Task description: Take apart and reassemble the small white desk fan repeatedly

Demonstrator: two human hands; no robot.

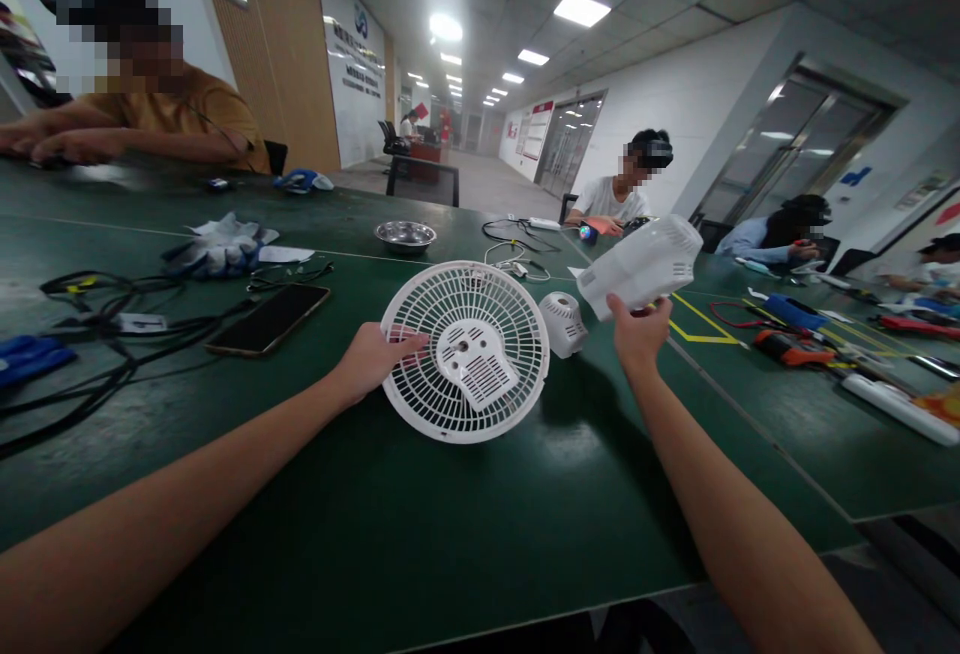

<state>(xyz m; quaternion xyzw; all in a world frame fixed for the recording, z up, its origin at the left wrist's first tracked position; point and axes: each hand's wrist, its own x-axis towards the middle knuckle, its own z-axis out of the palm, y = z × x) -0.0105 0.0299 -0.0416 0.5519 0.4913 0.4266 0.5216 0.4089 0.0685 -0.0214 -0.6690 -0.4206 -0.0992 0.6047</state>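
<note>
Two hands are gripping: left hand, fingers clasping the grille edge; right hand, fingers pinching a raised housing. Table is stretching from grille to near edge.

1. From far off, I see the left hand, bare, with thin fingers.
2. I see the right hand, bare too.
3. The left arm looks bare and smooth.
4. The right arm looks bare, thin at the wrist and wider near my view's edge.
</note>
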